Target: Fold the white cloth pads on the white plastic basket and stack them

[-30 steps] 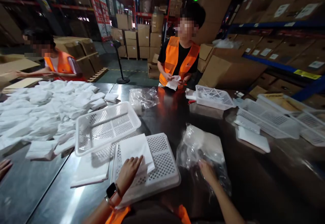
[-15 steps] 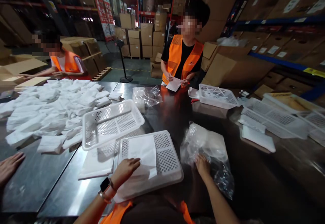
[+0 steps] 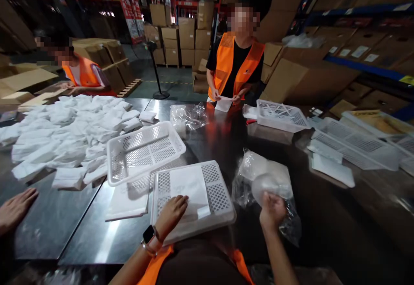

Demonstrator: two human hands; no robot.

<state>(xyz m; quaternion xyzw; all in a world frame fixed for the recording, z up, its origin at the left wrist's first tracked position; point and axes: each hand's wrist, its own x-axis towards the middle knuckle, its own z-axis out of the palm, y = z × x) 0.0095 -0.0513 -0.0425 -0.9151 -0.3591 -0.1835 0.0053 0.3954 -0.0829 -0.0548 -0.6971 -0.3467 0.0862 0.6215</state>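
My left hand (image 3: 172, 214), with a watch on its wrist, rests palm-down on a folded white cloth (image 3: 190, 189) lying on an upturned white perforated basket (image 3: 220, 198) at the table's near edge. My right hand (image 3: 272, 209) grips one clear plastic bag (image 3: 265, 185) lifted off a heap of clear plastic bags (image 3: 255, 168) just right of the basket.
An upright white basket (image 3: 145, 149) leans on another behind mine. A large pile of white cloths (image 3: 71, 129) covers the table's left. Two people in orange vests stand across the table; another person's hand (image 3: 16, 207) lies at the left. More baskets (image 3: 280, 114) stand at the right.
My right hand has closed on a clear bag and raised it off the heap. My left hand stays on the cloth. The camera has shifted slightly.
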